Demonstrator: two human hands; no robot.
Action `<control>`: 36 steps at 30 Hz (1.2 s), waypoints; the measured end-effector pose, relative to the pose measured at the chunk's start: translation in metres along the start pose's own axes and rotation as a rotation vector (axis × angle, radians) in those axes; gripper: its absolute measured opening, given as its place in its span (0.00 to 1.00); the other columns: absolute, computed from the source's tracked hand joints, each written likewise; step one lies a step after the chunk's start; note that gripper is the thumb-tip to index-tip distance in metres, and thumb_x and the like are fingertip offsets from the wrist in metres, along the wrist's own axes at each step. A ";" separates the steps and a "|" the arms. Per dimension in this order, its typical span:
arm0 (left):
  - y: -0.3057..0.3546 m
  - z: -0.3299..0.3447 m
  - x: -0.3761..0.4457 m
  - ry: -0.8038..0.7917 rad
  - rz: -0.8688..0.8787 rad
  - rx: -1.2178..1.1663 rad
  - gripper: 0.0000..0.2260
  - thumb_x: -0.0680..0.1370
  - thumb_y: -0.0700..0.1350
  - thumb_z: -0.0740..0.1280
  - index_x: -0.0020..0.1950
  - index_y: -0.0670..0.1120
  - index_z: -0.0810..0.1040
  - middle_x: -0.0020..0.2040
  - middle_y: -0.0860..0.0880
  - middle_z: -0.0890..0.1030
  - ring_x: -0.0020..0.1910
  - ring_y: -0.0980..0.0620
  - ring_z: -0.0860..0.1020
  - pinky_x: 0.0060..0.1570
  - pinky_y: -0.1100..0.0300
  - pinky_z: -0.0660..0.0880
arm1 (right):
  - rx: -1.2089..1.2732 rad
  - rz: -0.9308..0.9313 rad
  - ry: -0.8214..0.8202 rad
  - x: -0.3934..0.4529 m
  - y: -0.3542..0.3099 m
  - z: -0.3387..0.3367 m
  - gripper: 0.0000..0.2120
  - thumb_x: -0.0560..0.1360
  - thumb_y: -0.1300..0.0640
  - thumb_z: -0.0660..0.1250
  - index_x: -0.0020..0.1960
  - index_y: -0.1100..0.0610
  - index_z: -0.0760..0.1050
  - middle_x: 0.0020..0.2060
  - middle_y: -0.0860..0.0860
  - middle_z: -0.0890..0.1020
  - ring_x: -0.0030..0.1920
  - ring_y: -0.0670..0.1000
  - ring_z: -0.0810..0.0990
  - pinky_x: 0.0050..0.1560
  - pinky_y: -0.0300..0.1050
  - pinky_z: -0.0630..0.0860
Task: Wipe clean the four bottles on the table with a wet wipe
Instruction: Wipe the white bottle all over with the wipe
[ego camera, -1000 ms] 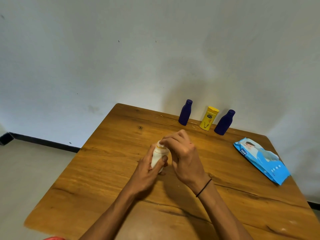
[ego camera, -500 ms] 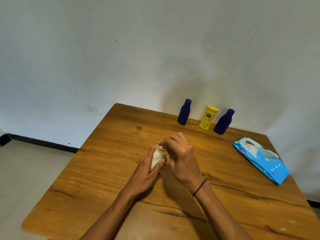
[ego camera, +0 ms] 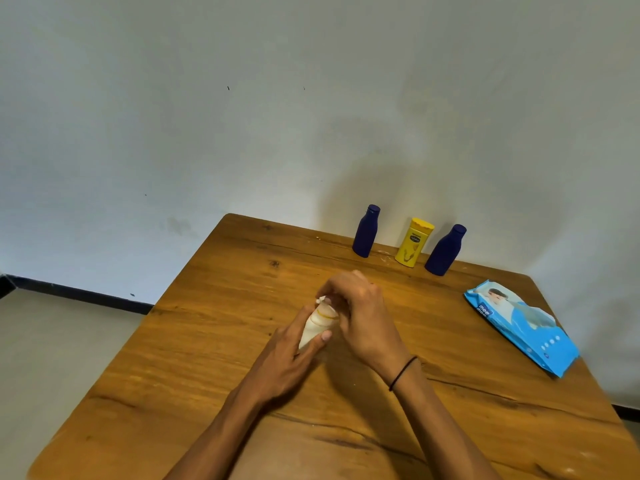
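The left hand (ego camera: 287, 358) grips the lower body of a cream bottle (ego camera: 317, 327), tilted over the middle of the table (ego camera: 194, 341). The right hand (ego camera: 360, 313) curls over its top, pinching a white wipe (ego camera: 321, 300) that peeks out by the fingers. Well beyond the grip stand 3 bottles: blue (ego camera: 365, 231), yellow (ego camera: 414, 242), blue (ego camera: 445, 250). The wipes pack (ego camera: 523, 327) lies far right of it.
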State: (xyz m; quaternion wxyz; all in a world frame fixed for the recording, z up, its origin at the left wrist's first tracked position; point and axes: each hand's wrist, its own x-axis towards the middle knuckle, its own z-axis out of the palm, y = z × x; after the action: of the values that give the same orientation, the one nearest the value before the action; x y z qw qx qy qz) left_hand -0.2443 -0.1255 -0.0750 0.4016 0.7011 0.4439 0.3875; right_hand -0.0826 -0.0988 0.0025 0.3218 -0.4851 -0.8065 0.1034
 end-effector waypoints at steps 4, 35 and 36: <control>-0.008 0.002 -0.002 0.011 -0.005 -0.034 0.16 0.85 0.57 0.64 0.73 0.62 0.70 0.53 0.54 0.84 0.47 0.50 0.84 0.46 0.43 0.82 | 0.165 0.188 -0.107 0.011 0.015 -0.008 0.04 0.80 0.58 0.70 0.48 0.50 0.82 0.44 0.41 0.82 0.48 0.41 0.80 0.49 0.44 0.81; 0.018 0.033 0.006 0.203 -0.056 -0.264 0.34 0.75 0.78 0.55 0.71 0.56 0.64 0.61 0.57 0.82 0.59 0.55 0.83 0.56 0.55 0.81 | 0.906 0.598 0.682 -0.022 -0.008 0.066 0.02 0.80 0.63 0.70 0.49 0.58 0.81 0.46 0.52 0.86 0.50 0.55 0.85 0.53 0.54 0.83; 0.020 0.032 0.007 0.214 -0.056 -0.259 0.31 0.76 0.76 0.56 0.71 0.57 0.66 0.61 0.57 0.82 0.59 0.56 0.83 0.55 0.55 0.81 | 0.887 0.580 0.668 -0.023 -0.008 0.066 0.03 0.80 0.63 0.70 0.49 0.58 0.81 0.45 0.52 0.86 0.49 0.54 0.85 0.52 0.54 0.83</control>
State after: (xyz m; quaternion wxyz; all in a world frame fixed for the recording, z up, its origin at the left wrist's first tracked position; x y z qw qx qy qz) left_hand -0.2077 -0.1317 -0.0676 0.4500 0.5854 0.4498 0.5025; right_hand -0.1218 -0.1126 -0.0542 0.6861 -0.5106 -0.3782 0.3543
